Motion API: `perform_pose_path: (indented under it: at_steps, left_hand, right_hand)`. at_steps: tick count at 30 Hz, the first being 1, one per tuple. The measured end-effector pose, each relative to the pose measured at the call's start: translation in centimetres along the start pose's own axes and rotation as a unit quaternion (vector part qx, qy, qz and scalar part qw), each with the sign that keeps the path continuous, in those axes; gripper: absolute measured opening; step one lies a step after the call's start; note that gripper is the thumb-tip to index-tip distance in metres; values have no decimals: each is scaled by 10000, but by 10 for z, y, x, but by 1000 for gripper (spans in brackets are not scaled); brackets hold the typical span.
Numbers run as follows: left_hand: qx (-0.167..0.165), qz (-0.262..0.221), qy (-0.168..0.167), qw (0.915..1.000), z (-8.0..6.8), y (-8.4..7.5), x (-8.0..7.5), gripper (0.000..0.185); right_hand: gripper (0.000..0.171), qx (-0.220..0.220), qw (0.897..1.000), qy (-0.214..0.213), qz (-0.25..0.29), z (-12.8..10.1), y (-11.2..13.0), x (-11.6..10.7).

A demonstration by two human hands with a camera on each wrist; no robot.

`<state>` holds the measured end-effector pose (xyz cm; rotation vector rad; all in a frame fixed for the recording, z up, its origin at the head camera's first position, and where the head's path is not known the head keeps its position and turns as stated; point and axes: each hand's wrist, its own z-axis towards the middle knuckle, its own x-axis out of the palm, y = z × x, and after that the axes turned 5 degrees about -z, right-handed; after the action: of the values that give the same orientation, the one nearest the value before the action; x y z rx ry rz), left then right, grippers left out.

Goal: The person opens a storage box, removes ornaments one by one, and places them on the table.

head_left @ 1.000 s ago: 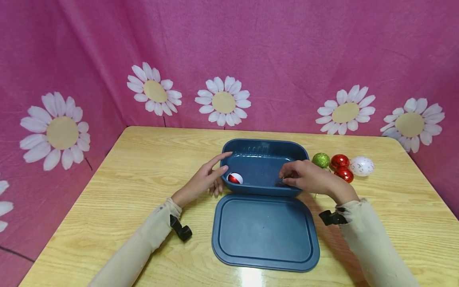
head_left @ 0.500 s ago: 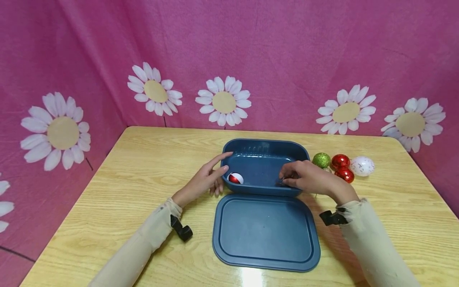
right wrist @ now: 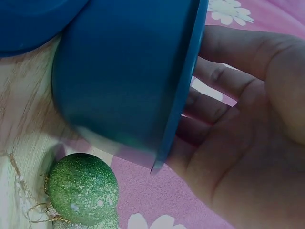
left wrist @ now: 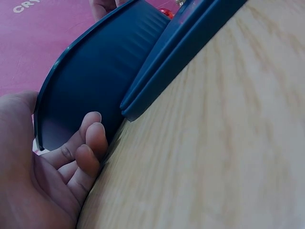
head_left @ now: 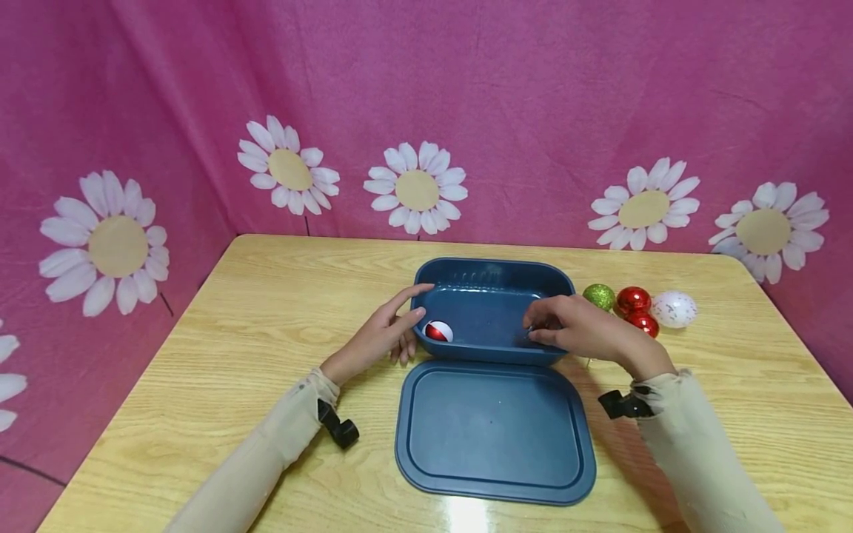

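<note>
**Inspector A:** Left hand (head_left: 383, 334)?

**Inspector B:** Fingers loosely extended, resting against the left outer wall of the blue box (head_left: 489, 296); it grips nothing.

**A:** Box contents?

**B:** One red-and-white ball (head_left: 436, 331) in the near left corner. The lid (head_left: 494, 433) lies flat on the table (head_left: 253, 318), touching the box's near side.

**A:** Right hand (head_left: 580, 328)?

**B:** Reaching over the box's right rim, fingers curled inward. Whether it holds anything, I cannot tell.

**A:** Further right?

**B:** A green ball (head_left: 599, 296), two red balls (head_left: 633, 299) and a white ball (head_left: 674, 309), clustered beside the box.
</note>
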<state>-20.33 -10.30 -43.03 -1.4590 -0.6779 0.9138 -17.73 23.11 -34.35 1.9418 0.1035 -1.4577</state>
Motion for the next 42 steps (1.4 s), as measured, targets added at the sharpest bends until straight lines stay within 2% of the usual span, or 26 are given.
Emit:
perform_pose_path:
  at_steps: [5,13,17,25,30,42]
  left_hand:
    - [-72,-37,-13,10000,-1,-3,1,48]
    - [-21,9,-2,10000,-11,-27,6,48]
    - [-17,15,-6,10000,-10,-28,6,47]
    - [-43,7,-5,10000,-10,-27,7,48]
    - [-19,-8,-1,10000,-10,-26,7,49]
    - [-48,11,6,10000,-11,-28,7,48]
  right_hand:
    - [10,66,10000,-10,45,-2,1,-2]
    - [16,264,9991,-73,317,-8,1,-7]
    - [17,266,9988,-156,388,-12,0,-12]
    - [17,290,9977,-605,98,-21,-5,-24]
    - [17,298,9968,-739,61,-24,-8,-27]
    - [20,350,9972,-659,44,-23,-8,-25]
